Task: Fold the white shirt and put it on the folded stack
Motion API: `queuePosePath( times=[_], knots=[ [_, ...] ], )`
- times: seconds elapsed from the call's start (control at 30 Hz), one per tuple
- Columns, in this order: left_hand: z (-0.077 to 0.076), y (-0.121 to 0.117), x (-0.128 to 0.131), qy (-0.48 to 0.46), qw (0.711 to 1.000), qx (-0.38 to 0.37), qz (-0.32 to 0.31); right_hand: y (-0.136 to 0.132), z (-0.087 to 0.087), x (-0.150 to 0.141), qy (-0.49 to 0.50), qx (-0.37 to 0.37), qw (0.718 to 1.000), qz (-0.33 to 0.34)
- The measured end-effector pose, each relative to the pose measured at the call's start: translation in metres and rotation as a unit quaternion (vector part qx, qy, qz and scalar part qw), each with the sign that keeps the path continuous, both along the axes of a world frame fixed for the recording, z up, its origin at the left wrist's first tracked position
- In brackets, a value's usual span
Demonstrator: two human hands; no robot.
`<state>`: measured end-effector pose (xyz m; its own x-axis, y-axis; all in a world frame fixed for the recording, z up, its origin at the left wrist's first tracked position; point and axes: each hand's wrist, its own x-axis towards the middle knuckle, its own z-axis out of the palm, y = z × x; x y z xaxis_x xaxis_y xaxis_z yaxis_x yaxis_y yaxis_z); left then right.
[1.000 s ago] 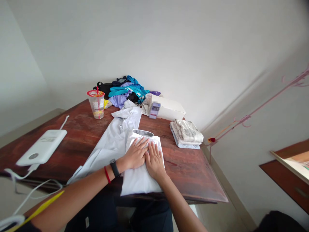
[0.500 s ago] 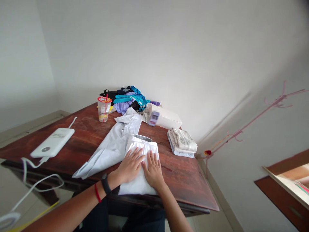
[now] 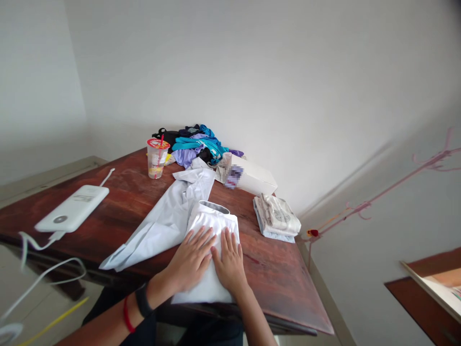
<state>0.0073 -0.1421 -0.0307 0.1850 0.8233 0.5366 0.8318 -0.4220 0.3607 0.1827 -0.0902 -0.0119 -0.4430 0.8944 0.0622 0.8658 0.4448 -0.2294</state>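
Note:
A white garment (image 3: pixel 211 283) with a gathered, banded opening at its far end lies partly folded on the wooden table (image 3: pixel 266 269). Its long white sleeve or leg (image 3: pixel 154 230) stretches out to the left, though I cannot tell if this is one piece with it. My left hand (image 3: pixel 190 259) rests flat on the garment, fingers spread and pointing away from me. Beside it my right hand (image 3: pixel 229 262) also presses flat on the cloth, fingers stretched out. The two thumbs lie close together.
A lidded plastic cup (image 3: pixel 157 161) with a red straw stands at the back left, near a heap of clothes (image 3: pixel 198 144). A white box (image 3: pixel 254 175) and folded clothes (image 3: pixel 276 216) sit to the right. A power bank (image 3: pixel 74 207) trails a white cable. A pink rack (image 3: pixel 389 185) leans rightward.
Both hands have slid slightly toward me along the white garment, staying flat on it. The whole view has shifted a little.

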Motion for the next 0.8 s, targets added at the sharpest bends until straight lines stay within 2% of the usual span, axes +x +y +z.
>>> queuePosePath(
  times=[0.3, 0.47, 0.63, 0.73, 0.8],
  knots=[
    [0.008, -0.001, -0.007, 0.009, 0.999, -0.044, -0.006, 0.000, -0.006, 0.003, 0.005, 0.000, 1.000, 0.000],
    [0.011, 0.000, -0.008, 0.027, 0.998, -0.053, -0.021, 0.007, -0.004, 0.007, -0.014, -0.008, 1.000, 0.025],
    [0.015, 0.014, -0.002, 0.057, 0.996, -0.068, -0.009, 0.048, 0.016, 0.003, -0.058, 0.013, 0.996, 0.066],
    [0.020, 0.031, 0.008, 0.090, 0.991, -0.096, 0.007, 0.083, 0.024, -0.004, -0.070, 0.017, 0.996, 0.042],
    [0.025, 0.044, 0.014, 0.112, 0.986, -0.123, 0.002, 0.105, 0.024, -0.004, -0.046, 0.000, 0.999, 0.014]
  ],
)
